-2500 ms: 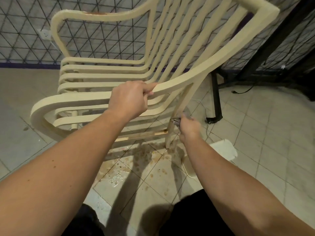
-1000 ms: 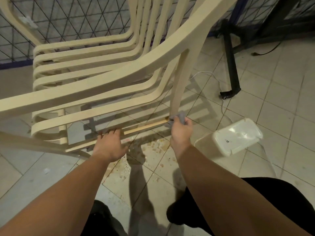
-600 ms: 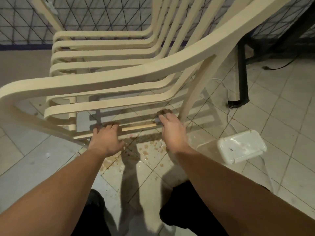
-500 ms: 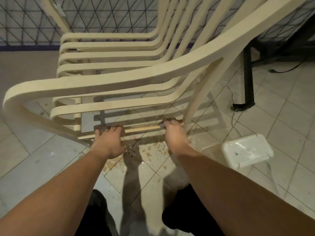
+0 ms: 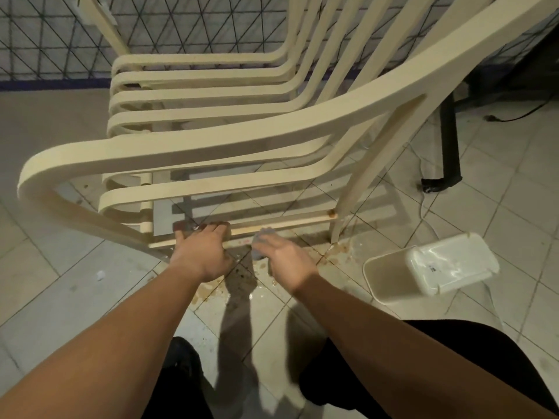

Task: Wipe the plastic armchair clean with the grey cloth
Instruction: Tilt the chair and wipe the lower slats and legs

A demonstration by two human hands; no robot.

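Note:
The cream plastic armchair point(image 5: 230, 137) stands in front of me, seen from its side, with its slatted seat and curved armrest. My left hand point(image 5: 201, 251) grips the low side rail point(image 5: 290, 225) near the front leg, fingers curled over it. My right hand point(image 5: 284, 258) holds the grey cloth point(image 5: 262, 237) against the same rail, just right of my left hand. Most of the cloth is hidden under my fingers.
A white plastic bin point(image 5: 429, 267) lies tipped on the tiled floor at the right. Brown wet stains point(image 5: 242, 276) mark the tiles below the rail. A black metal stand leg point(image 5: 447, 152) and a cable lie behind the chair. A mesh fence backs the scene.
My right hand with the cloth has slid left along the low rail, from the rear leg toward my left hand. Earlier my left hand dropped from the armrest to the rail.

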